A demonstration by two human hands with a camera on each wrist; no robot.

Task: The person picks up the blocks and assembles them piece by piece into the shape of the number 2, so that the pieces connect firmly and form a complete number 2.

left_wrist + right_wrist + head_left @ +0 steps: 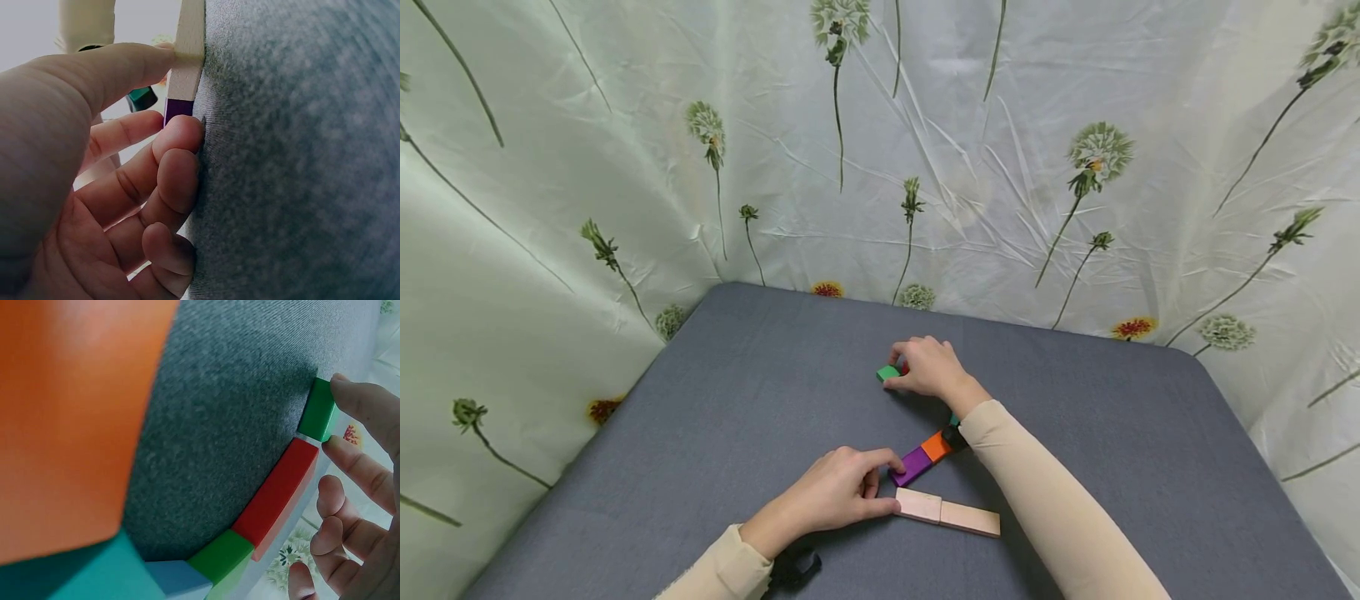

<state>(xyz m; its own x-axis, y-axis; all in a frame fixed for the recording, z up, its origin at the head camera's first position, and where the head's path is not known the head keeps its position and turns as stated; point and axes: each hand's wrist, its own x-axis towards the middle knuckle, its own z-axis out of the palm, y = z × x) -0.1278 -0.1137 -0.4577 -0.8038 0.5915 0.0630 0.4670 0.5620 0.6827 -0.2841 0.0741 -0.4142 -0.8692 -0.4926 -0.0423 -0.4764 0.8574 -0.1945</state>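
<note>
My right hand pinches a small green block between thumb and forefinger, flat on the table. Close to it, a red block continues into another green block and a blue block. In the head view, my left hand reaches over the near end of the row. Its forefinger touches a purple block, and its thumb rests against the end of a plain wooden block. Its other fingers are loosely bent in the left wrist view. An orange block adjoins the purple one.
A second plain wooden block meets the first end to end. Part of a teal block shows beside the right sleeve, which hides the row's middle. The grey table ends at a flowered curtain.
</note>
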